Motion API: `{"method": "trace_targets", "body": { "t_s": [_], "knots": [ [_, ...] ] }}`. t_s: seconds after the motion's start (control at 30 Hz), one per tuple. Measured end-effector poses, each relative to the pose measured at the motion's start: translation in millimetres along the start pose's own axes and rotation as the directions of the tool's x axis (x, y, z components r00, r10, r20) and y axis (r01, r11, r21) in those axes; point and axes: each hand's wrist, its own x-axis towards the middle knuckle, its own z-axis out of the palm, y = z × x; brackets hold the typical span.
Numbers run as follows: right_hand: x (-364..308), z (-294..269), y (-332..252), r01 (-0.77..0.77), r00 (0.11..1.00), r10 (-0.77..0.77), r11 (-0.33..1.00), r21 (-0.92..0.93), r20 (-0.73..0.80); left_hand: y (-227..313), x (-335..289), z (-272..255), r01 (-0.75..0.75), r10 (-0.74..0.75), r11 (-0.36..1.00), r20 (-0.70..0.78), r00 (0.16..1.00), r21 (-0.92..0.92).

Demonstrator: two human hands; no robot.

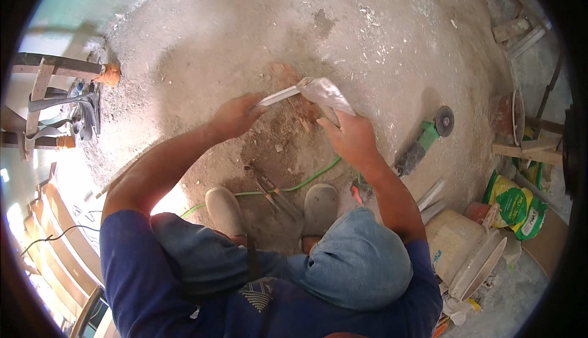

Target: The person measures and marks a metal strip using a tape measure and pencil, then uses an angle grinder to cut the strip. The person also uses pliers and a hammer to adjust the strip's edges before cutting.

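In front of me I hold a bent, pale metal strip [283,96] up over the dusty floor. My left hand [239,116] is closed round its narrow end. At the wider, shiny end, my right hand [354,137] is closed with the thumb along the edge. The two parts meet at a sharp angle near the middle; I cannot tell if they are one piece. A reddish-brown slab [302,112] lies on the floor under the strip. To the right of my right hand, a green angle grinder [424,142] with a dark disc rests on the floor.
Between my shoes lie pliers-like hand tools [269,195], and a green cord [294,187] crosses there. At the right are a tipped white bucket [460,249], a green-and-yellow bag [516,206] and another bucket [509,117]. An overturned wooden stool [58,65] lies at the left by the wall.
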Motion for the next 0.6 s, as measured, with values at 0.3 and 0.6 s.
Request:
{"method": "trace_targets", "body": {
  "t_s": [0.3,0.6],
  "knots": [
    [10.7,14.9,-5.0,0.064,0.997,-0.069,0.985,-0.163,-0.024,2.5,3.4,-3.5,0.004,-0.003,1.000,0.041,0.999,-0.021],
    [10.2,17.2,-2.2,0.051,0.996,-0.064,0.983,-0.177,-0.066,-0.9,3.1,-1.7,-0.001,0.002,1.000,0.033,0.999,-0.014]
  ]
}}
